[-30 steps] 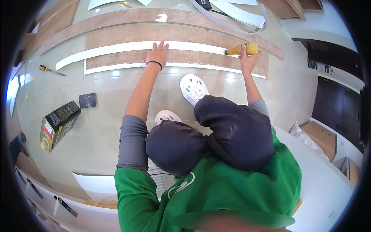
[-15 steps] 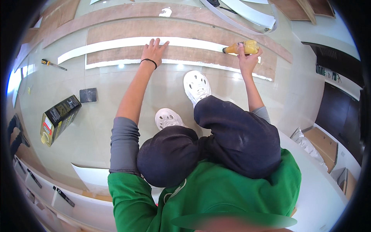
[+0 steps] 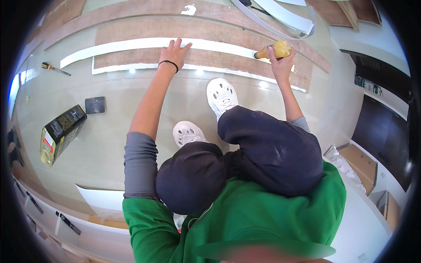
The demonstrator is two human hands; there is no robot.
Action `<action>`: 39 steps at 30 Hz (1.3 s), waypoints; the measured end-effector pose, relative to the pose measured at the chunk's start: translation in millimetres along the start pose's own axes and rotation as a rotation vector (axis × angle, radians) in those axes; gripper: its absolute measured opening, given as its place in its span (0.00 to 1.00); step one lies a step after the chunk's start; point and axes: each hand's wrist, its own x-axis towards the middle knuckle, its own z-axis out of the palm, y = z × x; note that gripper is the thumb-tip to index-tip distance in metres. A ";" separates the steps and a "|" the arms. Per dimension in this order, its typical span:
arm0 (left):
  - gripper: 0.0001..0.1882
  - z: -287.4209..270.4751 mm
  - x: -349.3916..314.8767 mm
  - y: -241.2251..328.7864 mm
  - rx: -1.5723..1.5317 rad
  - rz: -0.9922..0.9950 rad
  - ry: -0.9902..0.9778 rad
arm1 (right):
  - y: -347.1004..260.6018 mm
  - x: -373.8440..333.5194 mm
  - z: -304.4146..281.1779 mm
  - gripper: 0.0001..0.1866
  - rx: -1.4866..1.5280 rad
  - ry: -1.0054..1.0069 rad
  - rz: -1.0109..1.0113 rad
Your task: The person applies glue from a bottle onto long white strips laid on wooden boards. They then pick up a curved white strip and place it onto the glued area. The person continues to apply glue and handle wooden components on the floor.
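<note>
While I had the head view up on my end, the right hand (image 3: 281, 65) had its fingers wrapped round a squeezy-looking bottle (image 3: 283, 47) of yellowish stuff, thumb on the near side, with the dark nozzle pointing left over the right stretch of a long white strip (image 3: 210, 44). Couldn't tell whether the tip actually touched it. The left hand (image 3: 174, 53) was spread out near the middle of the strip, fingers apart, palm down, gripping nothing, just resting on it.

The strip lay lengthwise across a plywood panel (image 3: 131, 58) on the floor, left end sticking out past the wood. It looked thin, light and bendy to me, so I figured it'd skid or buckle if nudged at one end. A flat, spread palm seemed the right hold, and for lifting I'd have taken it by both edges at two spots well apart. I guessed the face was slick too.

The bottle seemed soft-walled and fairly light, so my pick was the fat part of the body, gently, since a hard grip would probably squirt it. I'd have stayed off the narrow neck. A screwdriver (image 3: 56, 69) and a dark metal can (image 3: 63, 131) sat off left.
</note>
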 end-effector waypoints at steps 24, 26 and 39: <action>0.37 -6.5 4.9 -1.8 -0.001 0.000 -0.076 | -51.2 -7.4 49.5 0.41 0.193 -0.104 -0.127; 0.37 -7.2 4.6 -3.6 0.005 0.000 -0.076 | -58.2 -4.3 53.0 0.41 0.174 -0.154 -0.115; 0.38 0.9 4.9 -0.2 0.009 -0.009 -0.038 | -17.5 -9.3 34.6 0.40 0.139 -0.102 -0.178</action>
